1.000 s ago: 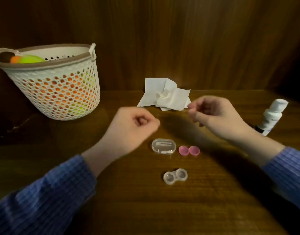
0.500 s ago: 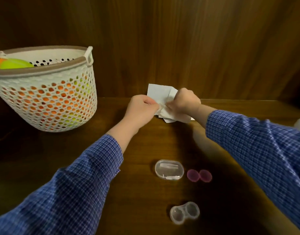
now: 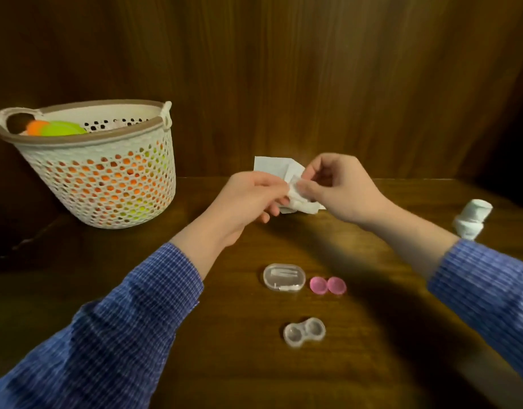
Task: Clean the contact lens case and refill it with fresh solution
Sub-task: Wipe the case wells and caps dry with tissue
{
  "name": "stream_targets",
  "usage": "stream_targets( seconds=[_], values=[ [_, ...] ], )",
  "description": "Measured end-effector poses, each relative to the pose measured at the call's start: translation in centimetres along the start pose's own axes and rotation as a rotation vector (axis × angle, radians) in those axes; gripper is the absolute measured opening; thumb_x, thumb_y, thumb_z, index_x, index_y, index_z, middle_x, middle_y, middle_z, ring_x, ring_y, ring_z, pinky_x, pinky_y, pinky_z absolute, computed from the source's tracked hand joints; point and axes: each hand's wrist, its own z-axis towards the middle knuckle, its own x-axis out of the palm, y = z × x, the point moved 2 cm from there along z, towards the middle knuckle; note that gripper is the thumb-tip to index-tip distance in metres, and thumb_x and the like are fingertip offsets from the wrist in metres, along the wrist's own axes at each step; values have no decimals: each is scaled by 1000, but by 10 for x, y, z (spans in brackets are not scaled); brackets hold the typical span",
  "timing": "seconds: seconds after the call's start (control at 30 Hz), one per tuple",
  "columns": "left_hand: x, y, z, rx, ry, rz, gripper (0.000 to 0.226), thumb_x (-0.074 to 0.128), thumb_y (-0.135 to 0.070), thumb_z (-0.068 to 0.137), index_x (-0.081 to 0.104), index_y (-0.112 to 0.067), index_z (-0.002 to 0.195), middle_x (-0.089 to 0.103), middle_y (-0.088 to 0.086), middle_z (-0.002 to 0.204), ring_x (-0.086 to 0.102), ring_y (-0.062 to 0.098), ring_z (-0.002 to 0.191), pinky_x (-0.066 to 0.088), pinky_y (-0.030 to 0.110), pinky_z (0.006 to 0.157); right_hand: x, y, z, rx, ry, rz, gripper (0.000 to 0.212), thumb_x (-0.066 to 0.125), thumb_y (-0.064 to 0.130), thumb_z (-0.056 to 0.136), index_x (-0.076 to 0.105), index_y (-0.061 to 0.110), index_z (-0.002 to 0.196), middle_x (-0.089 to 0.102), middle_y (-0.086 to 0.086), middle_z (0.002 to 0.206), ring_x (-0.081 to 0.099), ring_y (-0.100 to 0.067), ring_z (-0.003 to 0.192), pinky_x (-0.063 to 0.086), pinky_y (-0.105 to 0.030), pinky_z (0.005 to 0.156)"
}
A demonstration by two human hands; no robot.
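Pinching a crumpled white tissue (image 3: pixel 295 196) with left hand (image 3: pixel 248 202) and right hand (image 3: pixel 337 187), above open lens case (image 3: pixel 304 332).

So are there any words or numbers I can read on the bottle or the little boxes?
No words or numbers can be read anywhere.
White bottle: blurred, any label unreadable.
Clear oval box: no print visible.
Pink caps: plain.
Lens case: plain.
Tissue: blank.
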Motion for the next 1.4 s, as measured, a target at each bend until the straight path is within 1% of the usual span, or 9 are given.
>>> stream_targets(
  seconds=[0.1, 0.17, 0.33, 0.57, 0.73, 0.9, 1.13, 1.27, 1.4],
  values=[
    [8, 0, -38, -24, 97, 27, 15, 70, -18, 94, 75, -19, 107, 75, 5, 90, 64, 11, 71, 50, 21, 58, -4, 15, -49, 13, 61, 135, 15, 79, 2, 86, 67, 7, 94, 72, -16, 88, 68, -17, 71, 61, -38, 70],
    [15, 2, -62, -63, 156, 31, 16, 71, -13, 92, 73, -19, 106, 73, 6, 86, 64, 10, 67, 50, 22, 58, -3, 23, -79, -15, 87, 135, 22, 80, 3, 85, 66, 14, 99, 73, -10, 89, 71, -23, 77, 61, -39, 73],
    [25, 10, -109, -103, 180, -16, 16, 69, -7, 93, 78, -14, 105, 75, 4, 78, 66, 8, 65, 52, 19, 57, -1, 26, -132, 26, 137, 258, 21, 79, 11, 88, 69, 16, 106, 74, -6, 93, 74, -30, 75, 59, -26, 60],
    [35, 25, -135, 19, 91, 21, 18, 71, -7, 92, 75, -18, 105, 78, -1, 84, 75, 10, 72, 57, 17, 62, 5, 17, -152, 94, 217, 360, 10, 75, 7, 90, 74, 10, 99, 76, 3, 82, 68, -6, 69, 54, -17, 64],
    [30, 35, -137, 143, 47, 225, 17, 74, -22, 90, 71, -29, 105, 72, -11, 85, 67, 2, 70, 49, 11, 57, -9, 12, -146, 228, 246, 429, 19, 71, 9, 93, 79, 24, 84, 77, 1, 87, 69, -9, 75, 54, -17, 61],
    [30, 56, -147, 265, 215, 748, 60, 65, -63, 70, 58, -40, 125, 54, -25, 107, 50, -5, 102, 44, 15, 78, -16, -4, -145, 420, 533, 260, 10, 63, 12, 99, 73, 8, 99, 77, 11, 82, 69, -3, 75, 55, -17, 59],
    [39, 60, -140, 358, 239, 714, 20, 73, -40, 83, 72, -37, 102, 59, -19, 97, 54, 1, 98, 46, 21, 77, -4, -4, -143, 340, 556, 113, 9, 73, 25, 93, 79, 21, 88, 77, 0, 81, 67, -11, 67, 52, -18, 55],
    [39, 62, -142, 388, 218, 686, 16, 72, -37, 82, 73, -35, 98, 61, -18, 92, 54, 2, 94, 47, 22, 75, 1, 3, -145, 247, 606, 24, 3, 79, 30, 87, 78, 28, 87, 79, 6, 97, 70, -17, 110, 59, -42, 95],
    [39, 60, -144, 443, 186, 668, 16, 76, -33, 80, 74, -33, 96, 63, -17, 88, 58, 4, 88, 47, 17, 67, 4, 10, -147, 240, 613, 19, 9, 82, 28, 84, 75, 28, 89, 79, 4, 103, 67, -22, 120, 52, -52, 104]
  ],
)
